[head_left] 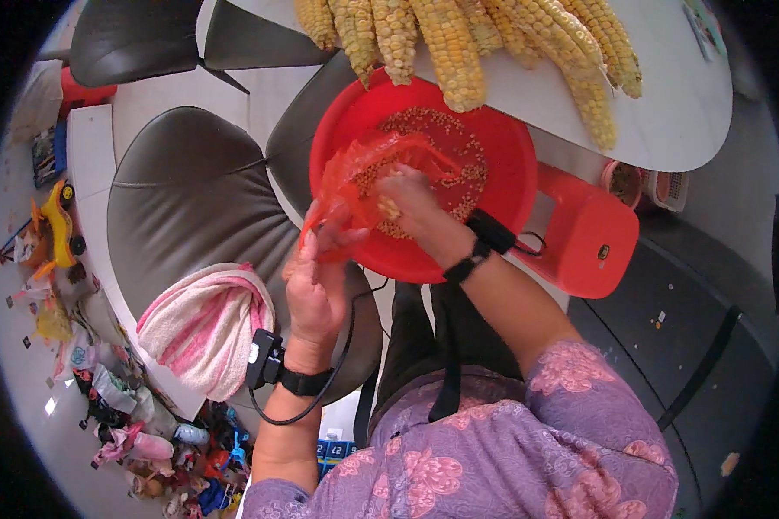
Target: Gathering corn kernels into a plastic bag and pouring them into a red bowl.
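Note:
My left hand (318,290) grips the edge of a thin, see-through red plastic bag (344,183), whose mouth spreads over the left part of a large red basin (512,151). At the bag's opening my right hand (414,206) is curled, with yellow corn kernels showing at its fingers; motion blurs it a little. Loose corn kernels (473,177) lie scattered across the basin's bottom. How much the bag contains is hard to make out through its folds. Both wrists wear black straps with small devices.
Several corn cobs (446,52) lie on the white table (684,121), some jutting over the basin. A red plastic stool (593,233) stands right of the basin. At left are a grey chair (190,190) with a pink-and-white towel (208,329) and clutter including a yellow toy vehicle (58,225).

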Demonstrator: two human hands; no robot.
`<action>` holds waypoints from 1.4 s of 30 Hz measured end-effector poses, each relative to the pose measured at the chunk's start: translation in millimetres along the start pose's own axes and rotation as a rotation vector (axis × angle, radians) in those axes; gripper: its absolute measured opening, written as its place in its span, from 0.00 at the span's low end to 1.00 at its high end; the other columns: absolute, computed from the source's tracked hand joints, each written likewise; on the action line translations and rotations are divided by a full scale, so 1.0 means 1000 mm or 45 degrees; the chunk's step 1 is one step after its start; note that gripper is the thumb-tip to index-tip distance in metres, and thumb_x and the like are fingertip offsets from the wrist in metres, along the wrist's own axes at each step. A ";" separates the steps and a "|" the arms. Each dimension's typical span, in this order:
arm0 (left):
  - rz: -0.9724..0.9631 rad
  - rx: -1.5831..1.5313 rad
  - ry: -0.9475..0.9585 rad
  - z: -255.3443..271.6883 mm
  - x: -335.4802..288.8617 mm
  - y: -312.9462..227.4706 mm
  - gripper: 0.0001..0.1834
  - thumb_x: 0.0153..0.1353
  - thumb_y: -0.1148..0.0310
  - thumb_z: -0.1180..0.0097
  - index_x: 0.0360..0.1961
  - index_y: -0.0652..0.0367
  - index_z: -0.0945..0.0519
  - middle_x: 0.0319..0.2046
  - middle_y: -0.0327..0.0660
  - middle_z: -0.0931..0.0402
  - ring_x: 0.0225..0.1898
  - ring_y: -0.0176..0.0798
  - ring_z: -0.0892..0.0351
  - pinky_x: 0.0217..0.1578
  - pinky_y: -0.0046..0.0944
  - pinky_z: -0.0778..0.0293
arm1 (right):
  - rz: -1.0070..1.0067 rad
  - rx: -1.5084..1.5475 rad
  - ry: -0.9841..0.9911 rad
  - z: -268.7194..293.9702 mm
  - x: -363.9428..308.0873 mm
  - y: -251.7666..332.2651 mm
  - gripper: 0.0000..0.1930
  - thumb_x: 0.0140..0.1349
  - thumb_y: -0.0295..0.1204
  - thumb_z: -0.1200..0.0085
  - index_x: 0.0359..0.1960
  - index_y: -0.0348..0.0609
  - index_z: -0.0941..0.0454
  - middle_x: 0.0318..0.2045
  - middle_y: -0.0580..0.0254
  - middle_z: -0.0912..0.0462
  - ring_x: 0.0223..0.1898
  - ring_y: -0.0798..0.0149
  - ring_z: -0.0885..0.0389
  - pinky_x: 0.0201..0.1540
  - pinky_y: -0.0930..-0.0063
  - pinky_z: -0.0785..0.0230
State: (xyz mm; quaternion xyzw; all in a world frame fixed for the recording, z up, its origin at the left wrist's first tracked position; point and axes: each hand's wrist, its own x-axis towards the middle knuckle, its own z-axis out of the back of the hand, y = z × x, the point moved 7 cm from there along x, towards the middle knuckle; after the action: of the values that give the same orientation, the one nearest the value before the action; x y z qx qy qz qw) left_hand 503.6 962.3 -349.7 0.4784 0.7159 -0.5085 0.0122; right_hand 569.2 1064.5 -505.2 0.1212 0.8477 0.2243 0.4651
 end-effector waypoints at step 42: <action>0.457 -0.066 -0.127 -0.039 0.035 0.047 0.14 0.63 0.65 0.50 0.45 0.62 0.25 0.42 0.38 0.23 0.46 0.36 0.25 0.48 0.36 0.31 | 1.398 -1.360 0.288 -0.046 -0.131 0.118 0.07 0.51 0.28 0.49 0.23 0.37 0.28 0.26 0.53 0.27 0.31 0.51 0.25 0.32 0.58 0.31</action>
State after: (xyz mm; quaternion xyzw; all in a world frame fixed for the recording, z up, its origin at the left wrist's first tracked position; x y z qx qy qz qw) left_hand 535.7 1015.4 -382.3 0.5720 0.6304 -0.5027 0.1506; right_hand 600.5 1100.6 -328.6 0.2596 0.4854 0.8122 0.1932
